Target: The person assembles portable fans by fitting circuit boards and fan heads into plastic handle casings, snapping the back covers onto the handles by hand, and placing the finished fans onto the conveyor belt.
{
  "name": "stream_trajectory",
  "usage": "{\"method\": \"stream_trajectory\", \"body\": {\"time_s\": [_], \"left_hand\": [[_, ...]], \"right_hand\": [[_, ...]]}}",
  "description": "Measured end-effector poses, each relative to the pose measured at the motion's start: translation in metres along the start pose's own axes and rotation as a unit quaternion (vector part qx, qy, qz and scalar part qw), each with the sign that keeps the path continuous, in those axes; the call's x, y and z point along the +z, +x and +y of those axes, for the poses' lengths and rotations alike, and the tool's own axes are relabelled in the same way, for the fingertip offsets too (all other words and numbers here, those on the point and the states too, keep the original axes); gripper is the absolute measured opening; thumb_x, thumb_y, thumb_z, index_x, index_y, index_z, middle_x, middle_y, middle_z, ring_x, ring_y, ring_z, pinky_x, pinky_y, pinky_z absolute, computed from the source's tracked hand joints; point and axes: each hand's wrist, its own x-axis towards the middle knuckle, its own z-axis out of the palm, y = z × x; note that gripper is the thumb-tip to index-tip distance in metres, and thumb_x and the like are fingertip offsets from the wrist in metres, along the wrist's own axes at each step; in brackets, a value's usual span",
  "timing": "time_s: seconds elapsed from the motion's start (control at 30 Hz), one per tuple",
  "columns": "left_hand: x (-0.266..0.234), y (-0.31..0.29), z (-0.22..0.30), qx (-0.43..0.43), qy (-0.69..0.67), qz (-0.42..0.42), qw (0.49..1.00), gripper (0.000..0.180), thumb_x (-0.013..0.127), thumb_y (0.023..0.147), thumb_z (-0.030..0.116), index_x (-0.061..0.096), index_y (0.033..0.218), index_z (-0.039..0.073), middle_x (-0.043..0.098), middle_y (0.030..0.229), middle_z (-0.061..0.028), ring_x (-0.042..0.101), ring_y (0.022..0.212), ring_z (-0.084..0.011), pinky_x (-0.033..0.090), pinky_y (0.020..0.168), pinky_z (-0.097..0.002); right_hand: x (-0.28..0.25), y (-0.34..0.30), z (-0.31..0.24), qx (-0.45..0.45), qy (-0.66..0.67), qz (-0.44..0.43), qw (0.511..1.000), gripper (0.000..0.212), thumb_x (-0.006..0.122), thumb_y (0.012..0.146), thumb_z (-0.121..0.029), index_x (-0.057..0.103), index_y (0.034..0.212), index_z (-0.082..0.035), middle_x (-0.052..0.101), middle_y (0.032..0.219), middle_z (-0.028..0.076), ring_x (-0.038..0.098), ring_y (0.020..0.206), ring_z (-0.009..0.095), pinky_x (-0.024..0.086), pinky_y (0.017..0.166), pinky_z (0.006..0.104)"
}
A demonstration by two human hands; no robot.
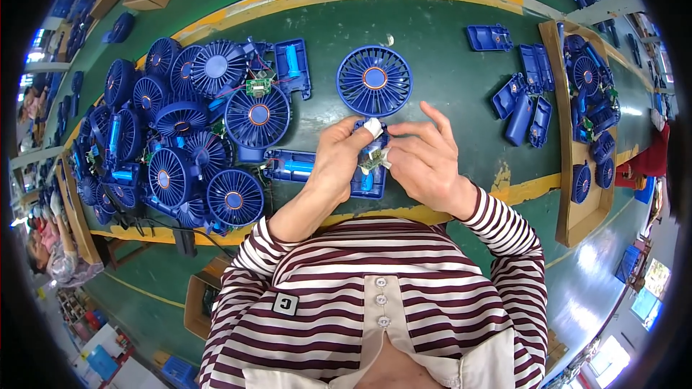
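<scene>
A blue handheld fan (374,104) lies in front of me with its round grille away from me and its handle toward me. My left hand (333,158) is closed around the handle just below the grille; its thumb has a white covering (373,127) on the tip. Inside the opened handle shows a light-blue battery cell (368,182). Above that cell sits a small green circuit board (372,161). My right hand (425,162) pinches at the board's right edge with thumb and fingertips, while another finger points up. Fingers hide part of the board and its wires.
At left is a large pile of blue fans (171,176), some with boards and battery cells exposed. Several blue handle shells (519,122) lie at right, beside a cardboard tray (564,205) with more fan parts. The green table (461,86) has a yellow near edge.
</scene>
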Motion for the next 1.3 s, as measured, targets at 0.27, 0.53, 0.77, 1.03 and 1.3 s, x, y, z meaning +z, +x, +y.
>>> {"method": "stream_trajectory", "body": {"time_s": [0.27, 0.53, 0.77, 1.03, 1.3], "left_hand": [[0.002, 0.001, 0.002, -0.013, -0.101, 0.058, 0.993, 0.022, 0.039, 0.085, 0.010, 0.057, 0.089, -0.002, 0.058, 0.079, -0.0064, 0.055, 0.065, -0.0111, 0.046, 0.057, -0.0246], [0.000, 0.001, 0.005, -0.028, -0.085, 0.036, 0.995, 0.021, 0.041, 0.086, 0.011, 0.055, 0.094, -0.003, 0.058, 0.084, -0.0073, 0.056, 0.072, -0.0127, 0.046, 0.063, -0.0268], [0.000, -0.001, 0.007, -0.027, -0.099, 0.030, 0.994, 0.018, 0.047, 0.086, 0.014, 0.057, 0.087, -0.001, 0.058, 0.077, -0.0067, 0.056, 0.063, -0.0121, 0.046, 0.056, -0.0263], [-0.001, -0.005, 0.014, -0.041, -0.124, 0.002, 0.991, 0.020, 0.047, 0.084, 0.010, 0.055, 0.094, -0.005, 0.059, 0.091, -0.0103, 0.056, 0.082, -0.0170, 0.045, 0.075, -0.0301], [-0.003, -0.001, 0.007, -0.029, -0.106, 0.016, 0.994, 0.018, 0.046, 0.087, 0.015, 0.056, 0.084, 0.000, 0.057, 0.074, -0.0050, 0.056, 0.060, -0.0121, 0.046, 0.050, -0.0267]], "right_hand": [[0.000, 0.007, -0.003, 0.081, 0.011, -0.028, 0.996, 0.021, 0.063, 0.060, 0.000, 0.059, 0.080, -0.003, 0.057, 0.077, 0.007, 0.057, 0.080, 0.024, 0.037, 0.091, 0.0495], [0.000, 0.011, 0.004, 0.159, 0.074, -0.007, 0.984, 0.016, 0.059, 0.065, 0.005, 0.055, 0.080, 0.003, 0.054, 0.093, 0.014, 0.057, 0.072, 0.028, 0.048, 0.059, 0.0333], [-0.004, 0.015, 0.009, 0.145, 0.103, -0.076, 0.981, 0.017, 0.057, 0.064, 0.008, 0.054, 0.081, 0.005, 0.053, 0.090, 0.013, 0.056, 0.076, 0.029, 0.047, 0.063, 0.0345], [-0.004, 0.018, 0.011, 0.161, 0.124, -0.095, 0.975, 0.018, 0.054, 0.065, 0.011, 0.053, 0.083, 0.006, 0.051, 0.092, 0.014, 0.055, 0.075, 0.029, 0.046, 0.062, 0.0345], [-0.002, 0.018, 0.010, 0.144, 0.106, -0.099, 0.979, 0.019, 0.055, 0.064, 0.011, 0.053, 0.082, 0.006, 0.050, 0.092, 0.015, 0.054, 0.080, 0.030, 0.046, 0.065, 0.0347]]}}
